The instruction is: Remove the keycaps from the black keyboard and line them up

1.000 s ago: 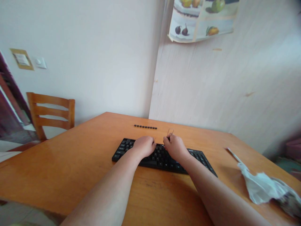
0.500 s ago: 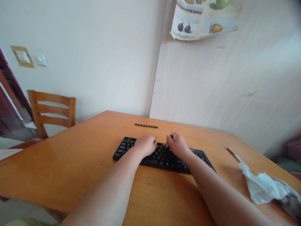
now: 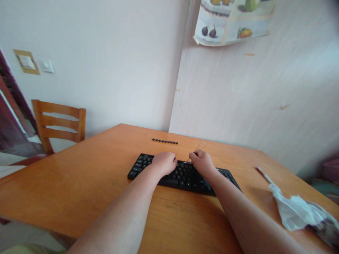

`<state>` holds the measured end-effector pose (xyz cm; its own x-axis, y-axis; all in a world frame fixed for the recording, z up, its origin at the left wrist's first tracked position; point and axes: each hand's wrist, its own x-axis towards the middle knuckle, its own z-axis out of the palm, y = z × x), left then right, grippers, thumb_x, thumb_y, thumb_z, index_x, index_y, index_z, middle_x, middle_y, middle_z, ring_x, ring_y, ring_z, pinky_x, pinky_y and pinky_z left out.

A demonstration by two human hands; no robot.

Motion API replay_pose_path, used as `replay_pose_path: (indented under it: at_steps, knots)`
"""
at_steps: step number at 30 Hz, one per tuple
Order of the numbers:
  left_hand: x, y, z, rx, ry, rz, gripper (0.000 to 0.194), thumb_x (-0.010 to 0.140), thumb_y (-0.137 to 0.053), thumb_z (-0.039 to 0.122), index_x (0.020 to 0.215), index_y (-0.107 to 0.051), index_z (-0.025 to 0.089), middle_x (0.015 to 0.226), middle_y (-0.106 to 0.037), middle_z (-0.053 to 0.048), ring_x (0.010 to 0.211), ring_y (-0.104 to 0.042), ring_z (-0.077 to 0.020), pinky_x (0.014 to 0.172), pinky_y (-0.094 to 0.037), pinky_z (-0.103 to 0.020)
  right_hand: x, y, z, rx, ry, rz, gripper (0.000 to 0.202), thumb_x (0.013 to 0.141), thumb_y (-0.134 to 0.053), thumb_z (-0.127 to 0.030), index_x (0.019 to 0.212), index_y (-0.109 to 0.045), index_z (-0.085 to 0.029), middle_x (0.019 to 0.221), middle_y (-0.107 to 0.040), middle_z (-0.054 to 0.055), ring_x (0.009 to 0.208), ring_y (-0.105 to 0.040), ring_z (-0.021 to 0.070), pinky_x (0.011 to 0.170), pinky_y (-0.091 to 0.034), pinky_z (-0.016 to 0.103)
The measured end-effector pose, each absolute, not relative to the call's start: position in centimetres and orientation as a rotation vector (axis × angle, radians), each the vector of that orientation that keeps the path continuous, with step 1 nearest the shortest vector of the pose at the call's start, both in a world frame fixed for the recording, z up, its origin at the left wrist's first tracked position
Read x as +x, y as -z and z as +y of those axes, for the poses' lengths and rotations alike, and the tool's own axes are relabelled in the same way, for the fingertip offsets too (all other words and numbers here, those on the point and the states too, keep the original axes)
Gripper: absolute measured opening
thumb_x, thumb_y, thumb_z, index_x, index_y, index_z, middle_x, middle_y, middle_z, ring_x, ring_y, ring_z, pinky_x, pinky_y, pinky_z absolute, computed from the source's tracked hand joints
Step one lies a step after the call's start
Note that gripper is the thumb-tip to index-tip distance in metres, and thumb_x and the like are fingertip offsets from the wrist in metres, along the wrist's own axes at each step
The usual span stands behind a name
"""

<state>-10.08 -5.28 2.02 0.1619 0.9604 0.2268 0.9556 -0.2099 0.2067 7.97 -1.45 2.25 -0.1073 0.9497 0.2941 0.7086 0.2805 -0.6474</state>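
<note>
Wooden chair (image 3: 59, 122) at the left of the frame, then the orange-brown surface (image 3: 92, 183). Black keyboard (image 3: 184, 175) sits mid-frame, left hand (image 3: 164, 163) curled over its left half; can't tell if that grip's got anything. Little black pieces (image 3: 165, 141) lined up just above that hand. Right hand (image 3: 202, 162) has its grip pinched on a thin wire tool (image 3: 198, 146) over the keyboard. White plastic bag (image 3: 296, 211), lower right.

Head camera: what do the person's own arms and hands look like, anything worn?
The left forearm and right forearm are bare, tapering forward, no sleeve in view. The left hand and right hand show no glove, watch or bracelet. Whether there are rings, I cannot tell.
</note>
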Motion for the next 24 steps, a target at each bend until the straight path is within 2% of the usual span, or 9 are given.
replay_pose_path:
  at_steps: [7,14,21,24]
  knots:
    - [-9.9,-2.2,-5.5,2.335,-0.477,1.978,0.029,0.088,-0.045,0.036,0.089,-0.069,0.021,0.091,-0.071,-0.010,0.088,-0.066,-0.0241,0.075,-0.049,-0.034,7.3,-2.4,-2.0,-1.444,-0.337,-2.004,0.023,0.080,-0.048,-0.028,0.065,-0.061,-0.016,0.057,-0.057,0.003,0.058,-0.052,0.0150,0.054,-0.031,0.025]
    - [-9.9,-2.1,-5.5,2.339,-0.462,1.990,0.031,0.089,-0.043,0.036,0.089,-0.069,0.020,0.090,-0.071,-0.011,0.087,-0.065,-0.0242,0.076,-0.049,-0.034,6.7,-2.1,-1.9,-1.439,-0.230,-2.036,0.023,0.082,-0.046,-0.030,0.070,-0.060,-0.016,0.064,-0.061,0.006,0.065,-0.055,0.0167,0.058,-0.031,0.025]
    - [-10.0,-2.3,-5.4,2.363,-0.471,1.961,0.030,0.088,-0.043,0.036,0.089,-0.069,0.021,0.092,-0.070,-0.010,0.088,-0.065,-0.0230,0.076,-0.048,-0.033,7.8,-1.4,-0.9,-1.493,-0.554,-1.824,0.027,0.082,-0.044,-0.033,0.075,-0.063,-0.015,0.060,-0.063,0.004,0.054,-0.054,0.0145,0.052,-0.032,0.024]
    - [-10.0,-2.2,-5.4,2.364,-0.477,1.958,0.030,0.088,-0.044,0.036,0.088,-0.069,0.021,0.092,-0.071,-0.009,0.088,-0.065,-0.0226,0.074,-0.048,-0.032,7.9,-1.6,-1.1,-1.504,-0.554,-1.808,0.027,0.082,-0.044,-0.033,0.074,-0.063,-0.015,0.059,-0.062,0.004,0.053,-0.054,0.0145,0.051,-0.032,0.024]
